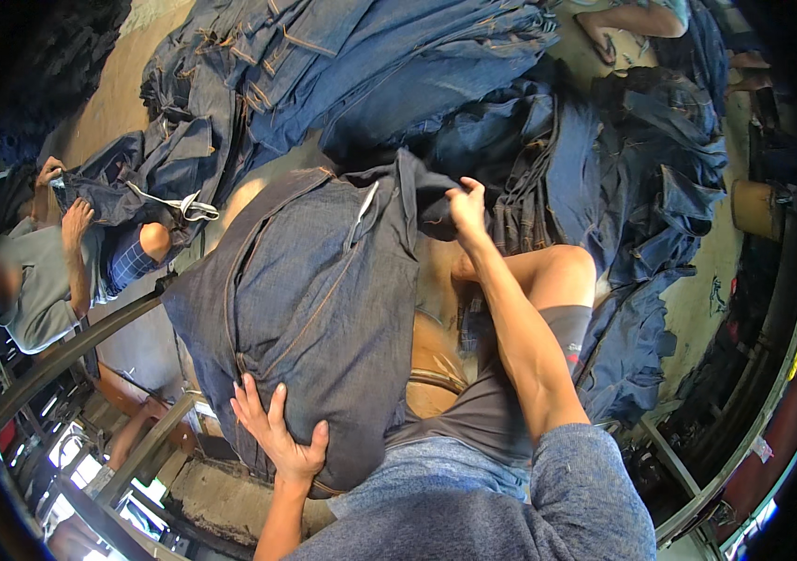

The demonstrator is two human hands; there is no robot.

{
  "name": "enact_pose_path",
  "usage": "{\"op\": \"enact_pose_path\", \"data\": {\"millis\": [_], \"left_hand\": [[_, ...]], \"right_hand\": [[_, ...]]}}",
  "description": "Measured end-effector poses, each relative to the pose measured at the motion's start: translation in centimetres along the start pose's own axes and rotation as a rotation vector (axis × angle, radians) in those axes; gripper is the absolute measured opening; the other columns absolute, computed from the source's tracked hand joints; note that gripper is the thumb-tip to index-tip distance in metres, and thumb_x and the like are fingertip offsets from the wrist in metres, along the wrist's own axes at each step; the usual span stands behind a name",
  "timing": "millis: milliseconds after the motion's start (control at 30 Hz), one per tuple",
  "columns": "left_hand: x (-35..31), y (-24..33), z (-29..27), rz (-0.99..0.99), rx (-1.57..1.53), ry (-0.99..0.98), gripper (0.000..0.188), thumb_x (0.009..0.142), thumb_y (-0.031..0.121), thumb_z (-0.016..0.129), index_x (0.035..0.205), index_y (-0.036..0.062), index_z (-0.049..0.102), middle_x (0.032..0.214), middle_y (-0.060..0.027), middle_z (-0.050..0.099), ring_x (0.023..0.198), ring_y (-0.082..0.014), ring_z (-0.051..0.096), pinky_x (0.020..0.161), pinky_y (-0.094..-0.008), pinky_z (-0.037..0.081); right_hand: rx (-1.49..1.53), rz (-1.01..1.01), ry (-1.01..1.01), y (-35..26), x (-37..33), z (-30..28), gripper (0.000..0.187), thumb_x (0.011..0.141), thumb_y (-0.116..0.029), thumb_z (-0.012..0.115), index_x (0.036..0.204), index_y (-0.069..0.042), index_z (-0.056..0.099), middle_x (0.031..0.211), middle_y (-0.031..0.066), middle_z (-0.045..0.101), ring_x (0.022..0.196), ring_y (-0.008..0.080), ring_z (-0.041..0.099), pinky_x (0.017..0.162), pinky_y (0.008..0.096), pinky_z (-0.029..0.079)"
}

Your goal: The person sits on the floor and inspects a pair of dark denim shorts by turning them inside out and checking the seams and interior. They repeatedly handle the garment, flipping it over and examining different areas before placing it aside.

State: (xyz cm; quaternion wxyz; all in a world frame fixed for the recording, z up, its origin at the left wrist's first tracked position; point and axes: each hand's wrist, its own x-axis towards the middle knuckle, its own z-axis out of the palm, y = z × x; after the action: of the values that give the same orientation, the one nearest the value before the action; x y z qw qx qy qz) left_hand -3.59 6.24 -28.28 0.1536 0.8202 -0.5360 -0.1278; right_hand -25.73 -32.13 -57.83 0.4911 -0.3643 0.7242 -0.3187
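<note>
A pair of dark blue jeans with orange seams lies spread across my lap. My left hand rests flat on its lower part, fingers spread. Up at the far right corner of the cloth, my right hand is closed, pinching a raised fold of the denim between thumb and fingers. A small white strip shows on the jeans to the left of that fold. My fingers partly hide the pinched edge.
Large heaps of jeans fill the far side, and more hang in a pile to the right. At the left, a co-worker sits handling dark denim beside a metal rail. Another person's leg shows at the far right.
</note>
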Motion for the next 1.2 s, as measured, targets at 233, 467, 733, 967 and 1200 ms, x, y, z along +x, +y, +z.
{"op": "enact_pose_path", "data": {"millis": [233,467,733,967,1200], "left_hand": [[1.0,2.5,-2.0,0.044,-0.040,0.012,0.075,0.094,0.044,0.083,0.156,0.0103,0.060,0.179,-0.0241,0.035,0.166,-0.0518,0.025,0.133,-0.0691,0.014],[4.4,10.6,-1.8,0.096,-0.944,-0.149,0.045,0.099,0.014,0.083,0.140,0.0024,0.072,0.153,-0.0164,0.068,0.148,-0.0332,0.058,0.127,-0.0465,0.042],[5.8,17.9,0.8,-0.392,-2.314,-0.733,0.063,0.114,0.044,0.065,0.152,-0.0052,0.057,0.153,-0.0233,0.066,0.140,-0.0362,0.067,0.119,-0.0532,0.055],[-1.1,20.1,3.3,-0.447,-1.530,-0.732,0.031,0.111,0.027,0.074,0.126,0.0004,0.077,0.119,-0.0104,0.082,0.106,-0.0209,0.080,0.092,-0.0392,0.068],[-0.7,19.5,3.5,-0.069,-1.183,-0.726,0.027,0.107,0.022,0.077,0.121,-0.0009,0.077,0.103,-0.0025,0.079,0.083,-0.0086,0.069,0.074,-0.0281,0.056]], "right_hand": [[0.784,0.445,-0.385,-21.2,-6.6,-14.4,0.028,0.103,-0.020,0.058,0.116,0.001,0.071,0.108,0.0179,0.078,0.097,0.0355,0.076,0.096,0.0548,0.063],[1.130,0.113,-0.900,-31.6,-20.9,-25.3,0.032,0.110,-0.015,0.050,0.117,0.006,0.073,0.112,0.0212,0.082,0.099,0.0358,0.081,0.095,0.0493,0.067],[0.819,-0.101,-0.362,-20.1,-32.5,-38.0,0.047,0.104,-0.015,0.065,0.145,0.007,0.063,0.132,0.0178,0.075,0.116,0.0273,0.075,0.107,0.0417,0.059],[-0.350,-0.483,-0.007,-10.6,-37.0,-37.6,0.078,0.095,-0.020,0.087,0.164,-0.008,0.052,0.157,0.0185,0.058,0.143,0.0335,0.058,0.122,0.0457,0.046],[-0.442,-0.623,-0.385,-12.8,-36.6,-32.7,0.081,0.090,-0.028,0.094,0.160,-0.008,0.059,0.141,0.0167,0.073,0.133,0.0276,0.069,0.115,0.0410,0.051]]}}
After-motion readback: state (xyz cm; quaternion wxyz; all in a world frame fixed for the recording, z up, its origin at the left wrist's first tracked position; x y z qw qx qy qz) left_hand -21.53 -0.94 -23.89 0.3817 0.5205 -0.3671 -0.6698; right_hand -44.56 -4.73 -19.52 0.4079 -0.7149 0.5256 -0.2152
